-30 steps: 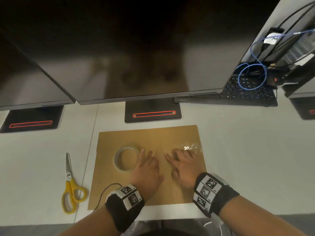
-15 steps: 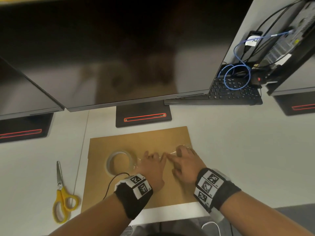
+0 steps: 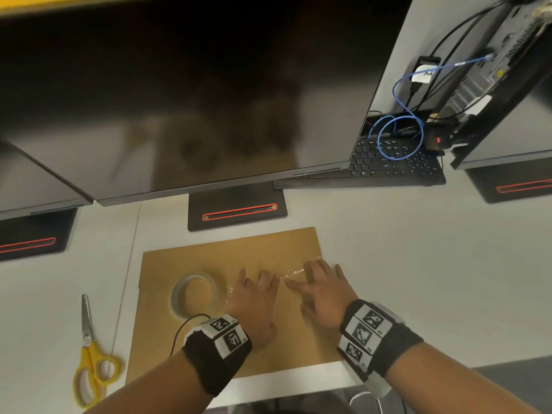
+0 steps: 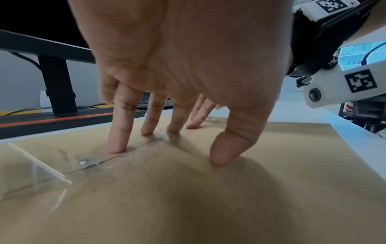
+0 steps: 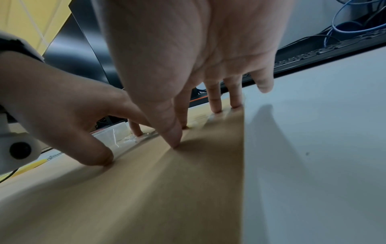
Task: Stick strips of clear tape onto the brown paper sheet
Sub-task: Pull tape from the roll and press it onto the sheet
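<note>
On the middle of the white tabletop (image 3: 403,264), just in front of the monitor's base, lies the brown paper sheet (image 3: 191,348), flat and square to the near edge. Across its far half runs a strip of clear tape (image 3: 294,272), glinting between the two hands and reaching toward the sheet's right edge; in the left wrist view the strip (image 4: 117,156) shows as a shiny band under the fingertips, its left end wrinkled and partly lifted.

The left hand (image 3: 254,306) rests on the sheet with fingers straight and spread, the fingertips (image 4: 114,148) pressing down on the tape and the thumb planted on bare paper nearer the person. The right hand (image 3: 324,297) sits just beside it, also with released, extended fingers (image 5: 216,105): its fingertips press the tape's right part near the sheet's edge, and its thumb touches the paper close to the left hand's fingers. Neither hand grasps anything.

Just left of the left hand, a roll of clear tape (image 3: 195,295) lies flat on the sheet. A thin black cable (image 3: 186,324) runs from the left wristband across the paper beside the roll. Well apart to the left, off the sheet, yellow-handled scissors (image 3: 89,354) lie on the tabletop, blades pointing away. A dark monitor (image 3: 194,85) hangs over the far side, with a black keyboard (image 3: 388,165) and a coiled blue cable (image 3: 400,138) behind it to the right.
</note>
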A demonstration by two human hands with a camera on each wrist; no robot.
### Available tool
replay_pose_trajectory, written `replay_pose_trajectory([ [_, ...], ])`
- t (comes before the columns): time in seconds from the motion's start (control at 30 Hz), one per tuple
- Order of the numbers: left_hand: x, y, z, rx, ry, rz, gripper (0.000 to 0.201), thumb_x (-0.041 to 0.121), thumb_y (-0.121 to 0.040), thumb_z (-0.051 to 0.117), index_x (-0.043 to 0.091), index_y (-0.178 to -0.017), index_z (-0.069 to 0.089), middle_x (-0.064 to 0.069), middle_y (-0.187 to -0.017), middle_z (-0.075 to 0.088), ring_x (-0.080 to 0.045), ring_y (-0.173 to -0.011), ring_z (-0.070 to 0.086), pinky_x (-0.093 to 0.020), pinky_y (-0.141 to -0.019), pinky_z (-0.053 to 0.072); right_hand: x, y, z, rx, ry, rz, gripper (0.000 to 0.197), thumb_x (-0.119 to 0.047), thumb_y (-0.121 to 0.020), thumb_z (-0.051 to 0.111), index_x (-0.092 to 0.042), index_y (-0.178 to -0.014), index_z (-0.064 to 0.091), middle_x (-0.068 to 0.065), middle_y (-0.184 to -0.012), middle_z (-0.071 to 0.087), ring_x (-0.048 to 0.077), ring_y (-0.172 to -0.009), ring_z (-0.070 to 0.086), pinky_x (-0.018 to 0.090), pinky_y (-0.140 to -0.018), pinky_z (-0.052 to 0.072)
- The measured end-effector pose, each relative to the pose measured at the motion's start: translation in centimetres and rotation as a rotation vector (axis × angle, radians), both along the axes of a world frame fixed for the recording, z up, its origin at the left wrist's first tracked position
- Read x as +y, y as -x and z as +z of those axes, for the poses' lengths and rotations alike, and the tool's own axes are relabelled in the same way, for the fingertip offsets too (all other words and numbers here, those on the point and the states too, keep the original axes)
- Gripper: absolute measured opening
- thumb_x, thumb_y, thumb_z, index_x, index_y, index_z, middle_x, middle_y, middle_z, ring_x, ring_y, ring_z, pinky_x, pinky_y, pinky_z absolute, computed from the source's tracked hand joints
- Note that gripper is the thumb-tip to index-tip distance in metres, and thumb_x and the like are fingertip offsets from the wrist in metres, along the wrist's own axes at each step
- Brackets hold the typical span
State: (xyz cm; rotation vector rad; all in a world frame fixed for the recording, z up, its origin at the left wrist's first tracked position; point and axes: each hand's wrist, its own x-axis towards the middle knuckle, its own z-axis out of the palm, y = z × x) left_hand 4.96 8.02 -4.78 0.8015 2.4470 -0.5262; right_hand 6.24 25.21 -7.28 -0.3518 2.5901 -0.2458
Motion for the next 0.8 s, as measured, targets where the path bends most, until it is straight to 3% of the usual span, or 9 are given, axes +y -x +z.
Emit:
replay_pose_trajectory([
  [0.1,0.3,0.0,0.0,0.001,0.005,0.007,0.085,0.046,-0.085,0.046,0.015,-0.15,0.0,-0.018,-0.15,0.018,-0.038,-0.118,0.047,-0.053,-0.116,0.003,0.4,0.1,0.1,-0.044,0.039,-0.018,0.057,-0.032,-0.089,0.049,-0.044,-0.14,0.027,0.01,-0.153,0.011,0.03,-0.142,0.008,0.054,-0.115,0.005],
  [0.27,0.2,-0.1,-0.2,0.01,-0.019,0.032,0.085,0.045,-0.084,0.047,0.016,-0.149,0.001,-0.018,-0.151,0.016,-0.039,-0.12,0.046,-0.053,-0.116,0.001,0.8,-0.1,0.5,-0.073,0.159,-0.087,0.057,-0.024,-0.089,0.051,-0.041,-0.14,0.032,0.009,-0.152,0.008,0.03,-0.134,0.029,0.036,-0.115,0.022],
  [0.4,0.2,-0.3,-0.2,0.021,-0.025,0.045,0.082,0.044,-0.086,0.044,0.017,-0.15,0.0,-0.017,-0.152,0.011,-0.039,-0.122,0.043,-0.052,-0.116,0.0,0.9,-0.1,0.7,-0.07,0.132,-0.075,0.057,-0.024,-0.09,0.049,-0.041,-0.141,0.03,0.01,-0.152,0.007,0.031,-0.138,0.021,0.04,-0.117,0.014],
  [0.53,0.3,-0.7,-0.4,0.013,-0.01,0.051,0.081,0.044,-0.09,0.04,0.014,-0.15,-0.005,-0.02,-0.155,0.002,-0.041,-0.13,0.035,-0.052,-0.116,-0.002,0.9,0.1,0.5,-0.077,0.093,-0.045,0.058,-0.029,-0.088,0.051,-0.043,-0.14,0.029,0.009,-0.152,0.008,0.032,-0.143,0.001,0.048,-0.117,0.003],
  [0.67,0.3,-1.5,-0.6,0.006,0.013,0.052,0.077,0.041,-0.094,0.033,0.008,-0.148,-0.011,-0.023,-0.156,-0.01,-0.04,-0.14,0.017,-0.052,-0.114,-0.007,1.0,0.6,0.8,-0.067,0.082,-0.03,0.057,-0.03,-0.087,0.052,-0.043,-0.139,0.032,0.008,-0.148,0.015,0.031,-0.141,0.011,0.046,-0.118,0.001],
  [0.8,-0.6,-1.7,-0.2,-0.015,-0.074,0.104,0.076,0.041,-0.092,0.035,0.008,-0.149,-0.004,-0.019,-0.157,-0.008,-0.039,-0.139,0.019,-0.052,-0.114,-0.007,0.3,1.0,1.2,0.027,-0.042,0.028,0.056,-0.03,-0.085,0.051,-0.04,-0.137,0.035,0.009,-0.143,0.025,0.03,-0.141,0.01,0.052,-0.114,-0.012],
])
